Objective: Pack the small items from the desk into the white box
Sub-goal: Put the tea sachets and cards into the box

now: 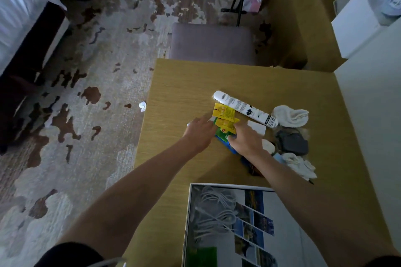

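Note:
A small heap of yellow sachets (224, 115), with green and blue packets under them, lies mid-desk. My left hand (200, 131) rests on the heap's left side, fingers spread over it. My right hand (245, 138) presses on its right side, covering part of the packets. Whether either hand has a firm grip on a packet is hidden. A white tube (243, 108) with black print lies just beyond the heap. The white box (188, 219) sits open at the near edge, with coiled white cables (213, 212) and a green item inside.
White socks (291, 116), a dark grey pouch (291, 142), a small white block (258, 127) and more white cloth (300, 166) lie right of the heap. A padded stool (211, 43) stands beyond the wooden desk (173, 84). Patterned carpet lies to the left.

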A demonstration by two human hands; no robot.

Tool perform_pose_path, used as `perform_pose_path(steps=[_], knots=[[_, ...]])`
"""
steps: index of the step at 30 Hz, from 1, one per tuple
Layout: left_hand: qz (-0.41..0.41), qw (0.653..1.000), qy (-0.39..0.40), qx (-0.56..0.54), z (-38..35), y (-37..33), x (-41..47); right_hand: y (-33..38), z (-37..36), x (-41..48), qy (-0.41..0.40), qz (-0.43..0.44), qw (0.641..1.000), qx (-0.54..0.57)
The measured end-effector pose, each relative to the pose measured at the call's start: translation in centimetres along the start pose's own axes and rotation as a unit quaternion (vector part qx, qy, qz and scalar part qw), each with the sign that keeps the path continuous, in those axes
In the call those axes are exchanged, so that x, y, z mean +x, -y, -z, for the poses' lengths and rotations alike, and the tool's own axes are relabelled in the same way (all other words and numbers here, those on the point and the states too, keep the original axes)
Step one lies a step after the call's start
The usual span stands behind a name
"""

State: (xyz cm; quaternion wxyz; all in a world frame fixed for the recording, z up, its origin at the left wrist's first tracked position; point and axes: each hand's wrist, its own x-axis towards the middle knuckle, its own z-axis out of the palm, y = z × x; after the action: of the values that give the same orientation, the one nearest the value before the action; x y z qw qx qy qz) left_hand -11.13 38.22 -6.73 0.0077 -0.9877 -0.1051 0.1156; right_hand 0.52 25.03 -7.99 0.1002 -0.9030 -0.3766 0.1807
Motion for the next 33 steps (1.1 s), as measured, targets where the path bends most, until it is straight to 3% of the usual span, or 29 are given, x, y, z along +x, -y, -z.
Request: perform_pose_path(steps=[5,9,14,17,20,24,29,33], knots=[[0.015,1.000,-0.007,0.004,-0.4,-0.3,0.4,-0.1,-0.6,0.1,-0.053,0.053,0.994,-0.079],[-0.005,0.999,-0.033,0.041,0.3,-0.6,0.1,-0.5,-0.4,-0.5,-0.047,0.091,0.987,-0.128],[-0.032,0.993,-0.098,0.052,-0.1,-0.1,-0.4,-0.9,0.0,-0.8,-0.065,0.131,0.983,-0.114],[-0.041,0.994,-0.091,0.049,-0.2,0.0,-0.9,-0.8,0.0,-0.6,-0.052,0.139,0.984,-0.094],[-0.048,0.995,-0.079,0.035,-0.5,-0.1,-1.1,-0.8,0.1,-0.4,-0.040,0.146,0.982,-0.116],[-0.051,0.991,-0.126,0.018,-0.8,0.2,-1.6,-0.7,1.0,-0.5,-0.029,0.190,0.968,-0.159],[-0.100,0.979,-0.178,0.013,-1.4,0.5,-1.6,-1.0,3.4,-0.8,-0.082,0.146,0.981,-0.101],[-0.094,0.988,-0.125,0.004,-1.4,0.0,-0.6,-2.1,4.9,-1.3,-0.132,0.068,0.989,-0.022]])
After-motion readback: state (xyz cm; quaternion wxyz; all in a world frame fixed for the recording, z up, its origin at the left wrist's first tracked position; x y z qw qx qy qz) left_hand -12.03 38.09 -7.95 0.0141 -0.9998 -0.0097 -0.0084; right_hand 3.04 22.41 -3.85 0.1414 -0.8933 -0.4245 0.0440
